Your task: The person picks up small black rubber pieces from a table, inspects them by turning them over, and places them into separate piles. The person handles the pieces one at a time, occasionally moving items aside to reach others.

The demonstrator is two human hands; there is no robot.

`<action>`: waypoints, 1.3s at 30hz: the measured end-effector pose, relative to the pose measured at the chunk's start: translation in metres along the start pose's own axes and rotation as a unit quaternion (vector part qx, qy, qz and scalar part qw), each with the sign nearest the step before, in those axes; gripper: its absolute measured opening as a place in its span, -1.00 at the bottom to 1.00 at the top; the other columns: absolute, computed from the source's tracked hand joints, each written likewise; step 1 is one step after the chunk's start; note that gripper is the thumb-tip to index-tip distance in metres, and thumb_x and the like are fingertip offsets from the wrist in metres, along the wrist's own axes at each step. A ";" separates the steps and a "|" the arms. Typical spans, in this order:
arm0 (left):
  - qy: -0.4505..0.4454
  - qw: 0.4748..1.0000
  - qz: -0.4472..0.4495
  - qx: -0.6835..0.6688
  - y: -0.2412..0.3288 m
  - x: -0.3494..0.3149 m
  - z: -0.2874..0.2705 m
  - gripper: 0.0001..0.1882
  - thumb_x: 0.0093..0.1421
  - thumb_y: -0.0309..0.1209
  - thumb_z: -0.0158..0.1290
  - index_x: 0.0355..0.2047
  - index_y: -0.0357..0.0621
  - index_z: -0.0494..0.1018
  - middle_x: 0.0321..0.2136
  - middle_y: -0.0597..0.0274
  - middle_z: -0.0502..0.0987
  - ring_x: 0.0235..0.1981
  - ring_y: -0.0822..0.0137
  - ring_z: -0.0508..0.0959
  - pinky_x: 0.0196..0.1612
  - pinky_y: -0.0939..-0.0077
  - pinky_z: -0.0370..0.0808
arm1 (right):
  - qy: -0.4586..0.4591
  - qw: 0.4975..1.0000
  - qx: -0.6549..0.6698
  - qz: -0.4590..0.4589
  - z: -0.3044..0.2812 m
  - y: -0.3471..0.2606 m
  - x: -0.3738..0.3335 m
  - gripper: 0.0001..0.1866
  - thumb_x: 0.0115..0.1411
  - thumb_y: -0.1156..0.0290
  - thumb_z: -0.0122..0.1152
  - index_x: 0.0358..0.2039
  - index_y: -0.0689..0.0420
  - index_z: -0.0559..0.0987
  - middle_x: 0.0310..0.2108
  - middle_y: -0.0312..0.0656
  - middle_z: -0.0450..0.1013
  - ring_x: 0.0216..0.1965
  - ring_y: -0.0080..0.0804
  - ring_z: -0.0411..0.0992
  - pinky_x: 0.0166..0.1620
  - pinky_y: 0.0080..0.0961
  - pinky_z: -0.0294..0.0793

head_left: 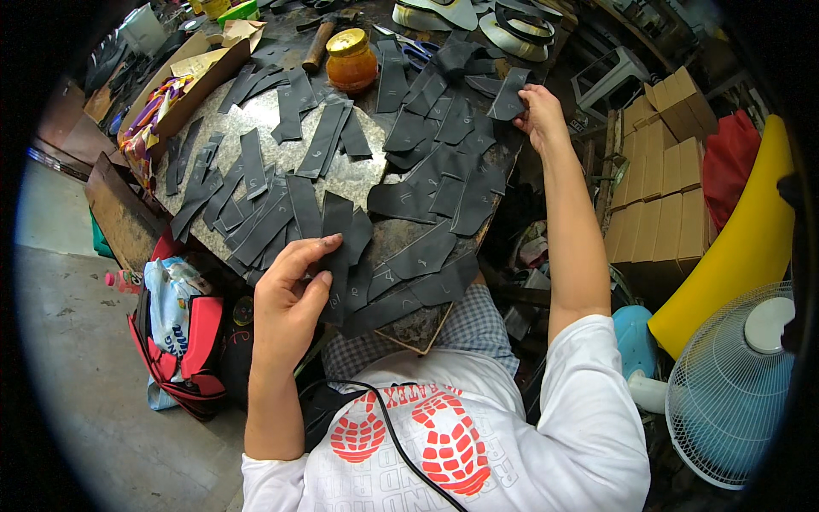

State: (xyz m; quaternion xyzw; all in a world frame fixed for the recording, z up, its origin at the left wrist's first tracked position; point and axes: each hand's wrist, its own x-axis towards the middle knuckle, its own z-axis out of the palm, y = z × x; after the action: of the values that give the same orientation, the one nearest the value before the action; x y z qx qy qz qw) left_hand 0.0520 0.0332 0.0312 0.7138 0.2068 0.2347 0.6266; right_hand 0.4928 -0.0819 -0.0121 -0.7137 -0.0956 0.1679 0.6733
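Note:
At the far right of the worktable, my right hand (pixel 543 118) pinches a small black leather-like piece (pixel 509 96) by its edge. My left hand (pixel 294 286) hovers at the near edge, fingers curved and thumb apart from the index finger. Its fingertips are beside or on a black cut strip (pixel 338 286); whether they press on it is hard to make out. Many similar flat black pieces (pixel 320 141), several with pale chalk marks, overlap across the tabletop. Between my hands lies a thick spread of these pieces (pixel 422 252).
A jar of amber paste (pixel 351 61), a hammer (pixel 319 44) and blue-handled scissors (pixel 418 51) stand or lie at the back. An open cardboard box (pixel 200 81) is at the left. Stacked cartons (pixel 661 179), a yellow roll (pixel 725 239) and a fan (pixel 734 384) are on the right.

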 end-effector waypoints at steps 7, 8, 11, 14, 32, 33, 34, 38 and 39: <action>0.035 0.999 -0.002 0.018 0.000 -0.001 0.001 -0.58 0.10 -0.74 -0.02 0.00 -0.36 0.49 -0.04 0.17 0.52 -0.08 0.45 0.49 -0.04 0.66 0.37 | 0.027 0.987 -0.150 -0.051 -0.032 0.020 0.001 -0.74 0.11 0.39 0.30 -0.18 0.17 0.56 -0.45 -0.24 0.52 -0.52 -0.45 0.50 -0.49 -0.47 0.47; 0.044 0.999 -0.021 0.015 -0.001 0.001 0.001 -0.58 0.10 -0.73 -0.02 0.01 -0.36 0.49 -0.04 0.18 0.52 -0.08 0.46 0.49 -0.05 0.66 0.36 | 0.035 0.975 -0.208 -0.075 -0.033 0.029 0.002 -0.70 0.08 0.37 0.35 -0.18 0.18 0.56 -0.45 -0.22 0.52 -0.50 -0.43 0.51 -0.46 -0.44 0.48; 0.047 0.999 0.021 -0.001 -0.006 0.006 0.005 -0.58 0.11 -0.70 0.02 0.03 -0.35 0.48 -0.04 0.19 0.51 -0.11 0.48 0.48 -0.05 0.66 0.36 | 0.072 0.929 -0.328 -0.155 -0.041 0.039 0.009 -0.54 -0.01 0.29 0.45 -0.12 0.20 0.54 -0.44 -0.17 0.53 -0.42 -0.35 0.53 -0.35 -0.37 0.50; 0.061 0.998 0.012 0.018 -0.007 0.006 0.004 -0.60 0.17 -0.65 0.00 0.06 -0.34 0.47 -0.08 0.22 0.50 -0.21 0.52 0.45 -0.11 0.67 0.37 | 0.107 0.897 -0.385 -0.187 -0.039 0.038 0.003 -0.41 -0.03 0.19 0.48 -0.02 0.18 0.49 -0.43 -0.16 0.53 -0.32 -0.25 0.53 -0.22 -0.27 0.49; 0.050 0.998 -0.023 -0.041 -0.004 -0.005 -0.001 -0.52 0.10 -0.71 0.06 0.08 -0.30 0.45 0.08 0.22 0.47 -0.08 0.52 0.44 -0.02 0.66 0.38 | 0.042 0.858 -0.444 -0.254 -0.024 -0.005 -0.033 -0.74 0.15 0.23 0.23 -0.19 0.06 0.64 -0.26 -0.24 0.57 -0.21 -0.25 0.53 -0.12 -0.34 0.49; 0.046 0.999 -0.015 -0.018 -0.003 -0.005 -0.001 -0.51 0.09 -0.72 0.06 0.08 -0.30 0.46 0.06 0.21 0.47 -0.06 0.51 0.45 -0.04 0.66 0.39 | 0.044 0.842 -0.477 -0.249 -0.017 -0.011 -0.020 -0.73 0.15 0.22 0.22 -0.17 0.03 0.65 -0.20 -0.25 0.56 -0.15 -0.21 0.52 -0.09 -0.30 0.49; 0.041 0.999 -0.010 -0.017 -0.003 -0.006 -0.001 -0.51 0.09 -0.72 0.06 0.08 -0.29 0.46 0.06 0.21 0.47 -0.06 0.51 0.45 -0.04 0.66 0.39 | 0.045 0.824 -0.507 -0.248 -0.009 -0.015 -0.007 -0.72 0.15 0.20 0.21 -0.15 0.00 0.66 -0.14 -0.25 0.56 -0.09 -0.17 0.50 -0.07 -0.26 0.49; 0.043 0.999 -0.003 -0.012 0.001 -0.008 -0.001 -0.52 0.09 -0.73 0.05 0.07 -0.28 0.47 0.04 0.21 0.47 -0.05 0.51 0.45 -0.08 0.69 0.39 | 0.037 0.700 -0.676 -0.226 0.019 -0.022 0.025 -0.60 0.16 0.09 0.21 -0.03 -0.03 0.62 -0.01 -0.24 0.50 0.09 -0.15 0.39 0.09 -0.17 0.42; 0.044 0.999 0.000 -0.007 0.002 -0.008 -0.002 -0.52 0.10 -0.73 0.04 0.07 -0.28 0.47 0.04 0.21 0.46 -0.04 0.51 0.45 -0.09 0.71 0.39 | 0.034 0.679 -0.703 -0.208 0.024 -0.023 0.031 -0.59 0.15 0.08 0.23 -0.01 -0.06 0.62 0.00 -0.25 0.49 0.10 -0.16 0.38 0.11 -0.16 0.41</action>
State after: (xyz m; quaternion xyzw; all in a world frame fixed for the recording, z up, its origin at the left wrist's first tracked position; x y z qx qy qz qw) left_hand 0.0439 0.0296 0.0322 0.6984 0.2318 0.2674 0.6221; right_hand 0.5150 -0.0470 0.0062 -0.9438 -0.3085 -0.1180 -0.0061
